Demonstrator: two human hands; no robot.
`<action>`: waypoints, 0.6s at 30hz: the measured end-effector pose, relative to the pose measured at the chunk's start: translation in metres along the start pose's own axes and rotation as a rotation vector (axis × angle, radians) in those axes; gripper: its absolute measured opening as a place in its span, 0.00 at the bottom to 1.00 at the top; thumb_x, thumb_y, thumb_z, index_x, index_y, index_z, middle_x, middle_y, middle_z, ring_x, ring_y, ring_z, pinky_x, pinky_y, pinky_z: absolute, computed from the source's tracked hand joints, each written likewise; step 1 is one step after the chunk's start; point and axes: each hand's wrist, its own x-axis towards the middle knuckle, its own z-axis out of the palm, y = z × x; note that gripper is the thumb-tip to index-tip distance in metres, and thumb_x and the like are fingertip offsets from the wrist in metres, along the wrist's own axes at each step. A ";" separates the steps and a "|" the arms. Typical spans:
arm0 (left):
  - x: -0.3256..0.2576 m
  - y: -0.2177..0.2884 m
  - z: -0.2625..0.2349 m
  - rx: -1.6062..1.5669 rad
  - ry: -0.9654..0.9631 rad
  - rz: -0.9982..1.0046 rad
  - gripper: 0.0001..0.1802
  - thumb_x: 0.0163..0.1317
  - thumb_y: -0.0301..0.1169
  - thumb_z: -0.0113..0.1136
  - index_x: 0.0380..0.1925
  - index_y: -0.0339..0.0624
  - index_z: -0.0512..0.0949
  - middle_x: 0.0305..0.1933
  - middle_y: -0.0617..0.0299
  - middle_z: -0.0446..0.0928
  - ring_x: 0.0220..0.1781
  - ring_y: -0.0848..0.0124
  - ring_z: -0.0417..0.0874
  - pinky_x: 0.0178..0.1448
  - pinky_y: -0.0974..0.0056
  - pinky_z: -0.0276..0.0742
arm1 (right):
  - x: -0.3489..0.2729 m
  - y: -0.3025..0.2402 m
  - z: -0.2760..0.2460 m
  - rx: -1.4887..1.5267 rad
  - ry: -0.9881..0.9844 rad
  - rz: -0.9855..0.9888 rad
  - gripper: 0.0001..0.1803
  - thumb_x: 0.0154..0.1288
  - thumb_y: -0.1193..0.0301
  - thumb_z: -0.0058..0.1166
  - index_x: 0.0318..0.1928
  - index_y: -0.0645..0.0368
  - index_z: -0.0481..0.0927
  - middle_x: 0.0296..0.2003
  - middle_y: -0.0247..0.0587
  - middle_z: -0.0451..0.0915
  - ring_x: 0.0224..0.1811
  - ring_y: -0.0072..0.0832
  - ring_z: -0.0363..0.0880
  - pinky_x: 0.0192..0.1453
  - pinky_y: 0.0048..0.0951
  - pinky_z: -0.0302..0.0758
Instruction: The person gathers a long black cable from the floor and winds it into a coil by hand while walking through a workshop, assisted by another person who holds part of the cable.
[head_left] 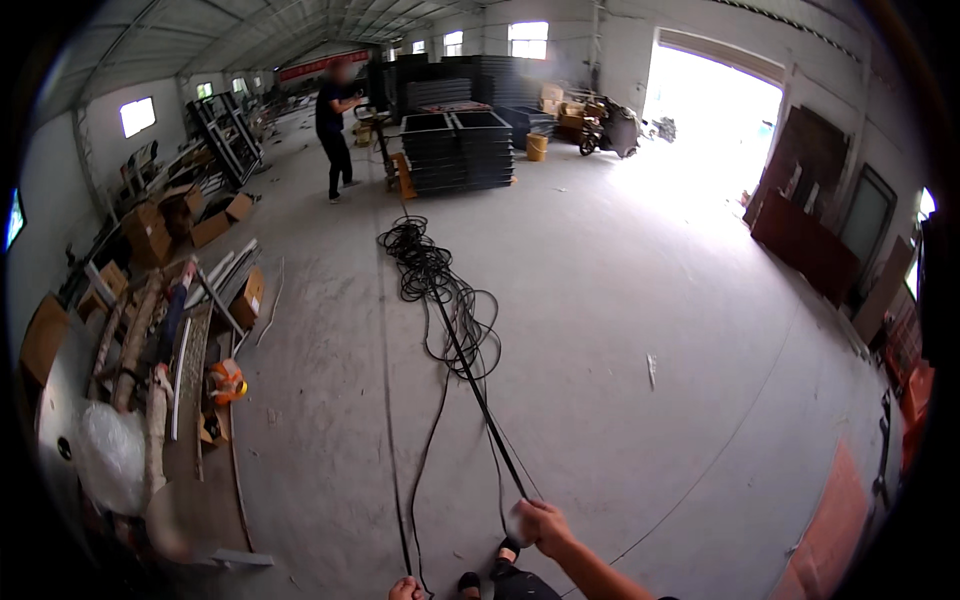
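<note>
A long black cable runs taut from a tangled heap on the floor up to my right hand, which is closed around it. At the lower edge my left hand, only partly in view, is closed at the end of another dark stretch of cable. The cable heap lies in loose loops ahead of me, its looser coils spreading nearer. More strands trail across the floor toward my feet.
Behind the heap, a stack of dark frames rests on an orange pallet truck, with a person beside it. Boxes, rolls and a sheet of bubble wrap crowd the left. Panels lean at the right near a bright doorway.
</note>
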 end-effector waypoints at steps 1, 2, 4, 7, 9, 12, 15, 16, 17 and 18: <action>-0.008 -0.002 0.008 0.053 -0.061 0.025 0.14 0.64 0.41 0.49 0.25 0.44 0.70 0.16 0.67 0.66 0.16 0.76 0.66 0.20 0.71 0.61 | -0.001 0.012 0.008 0.000 0.020 -0.021 0.12 0.62 0.65 0.51 0.34 0.63 0.74 0.16 0.29 0.66 0.13 0.17 0.61 0.15 0.21 0.57; -0.017 -0.002 0.011 0.115 -0.122 0.047 0.13 0.64 0.40 0.47 0.25 0.44 0.70 0.16 0.67 0.65 0.16 0.76 0.66 0.20 0.71 0.62 | 0.000 0.024 0.014 -0.037 0.073 -0.010 0.12 0.62 0.64 0.51 0.35 0.62 0.74 0.18 0.30 0.68 0.14 0.18 0.63 0.15 0.21 0.58; -0.027 -0.002 0.010 0.173 -0.217 0.007 0.13 0.65 0.39 0.47 0.26 0.44 0.70 0.16 0.67 0.66 0.17 0.76 0.67 0.20 0.71 0.62 | -0.004 0.041 0.014 -0.110 0.054 -0.064 0.13 0.62 0.63 0.51 0.35 0.62 0.74 0.18 0.31 0.69 0.14 0.19 0.64 0.16 0.21 0.60; -0.035 -0.011 0.005 0.372 -0.344 0.042 0.12 0.63 0.38 0.48 0.27 0.42 0.71 0.17 0.66 0.67 0.18 0.76 0.67 0.23 0.70 0.64 | -0.015 0.055 -0.001 -0.174 0.112 -0.131 0.14 0.63 0.62 0.50 0.35 0.62 0.74 0.17 0.32 0.69 0.15 0.20 0.65 0.18 0.22 0.61; -0.042 -0.019 -0.003 0.489 -0.403 0.026 0.12 0.63 0.38 0.49 0.28 0.42 0.72 0.18 0.67 0.68 0.19 0.76 0.67 0.25 0.70 0.65 | -0.024 0.060 -0.010 -0.197 0.109 -0.158 0.15 0.64 0.61 0.48 0.34 0.63 0.75 0.15 0.34 0.68 0.15 0.21 0.66 0.18 0.24 0.62; -0.046 -0.029 -0.008 0.607 -0.469 0.097 0.12 0.62 0.38 0.50 0.27 0.42 0.73 0.20 0.66 0.70 0.21 0.75 0.69 0.26 0.69 0.66 | -0.036 0.065 -0.011 -0.196 0.117 -0.201 0.14 0.63 0.63 0.49 0.33 0.63 0.76 0.15 0.34 0.69 0.14 0.22 0.67 0.18 0.24 0.62; -0.047 -0.030 -0.008 0.598 -0.502 0.183 0.12 0.62 0.37 0.50 0.26 0.42 0.74 0.21 0.65 0.72 0.22 0.76 0.70 0.27 0.70 0.66 | -0.051 0.071 -0.007 -0.187 0.114 -0.201 0.14 0.61 0.63 0.51 0.32 0.63 0.76 0.15 0.32 0.68 0.15 0.20 0.65 0.17 0.22 0.60; -0.051 -0.032 -0.008 0.623 -0.486 0.244 0.12 0.62 0.37 0.50 0.26 0.42 0.75 0.21 0.65 0.72 0.22 0.76 0.71 0.26 0.70 0.66 | -0.059 0.075 -0.008 -0.186 0.126 -0.184 0.14 0.61 0.63 0.51 0.32 0.63 0.76 0.15 0.32 0.68 0.14 0.20 0.64 0.17 0.22 0.59; -0.053 -0.032 -0.006 0.647 -0.473 0.309 0.12 0.62 0.37 0.50 0.26 0.42 0.75 0.20 0.65 0.72 0.22 0.76 0.71 0.26 0.70 0.66 | -0.066 0.079 -0.010 -0.187 0.137 -0.172 0.14 0.61 0.63 0.51 0.31 0.63 0.76 0.15 0.32 0.67 0.14 0.20 0.64 0.17 0.21 0.59; -0.057 -0.034 -0.007 0.624 -0.449 0.280 0.12 0.61 0.37 0.50 0.26 0.42 0.75 0.20 0.65 0.72 0.21 0.76 0.71 0.26 0.70 0.67 | -0.077 0.083 -0.017 -0.242 0.141 -0.208 0.13 0.62 0.65 0.50 0.31 0.64 0.76 0.13 0.30 0.65 0.13 0.18 0.61 0.16 0.21 0.55</action>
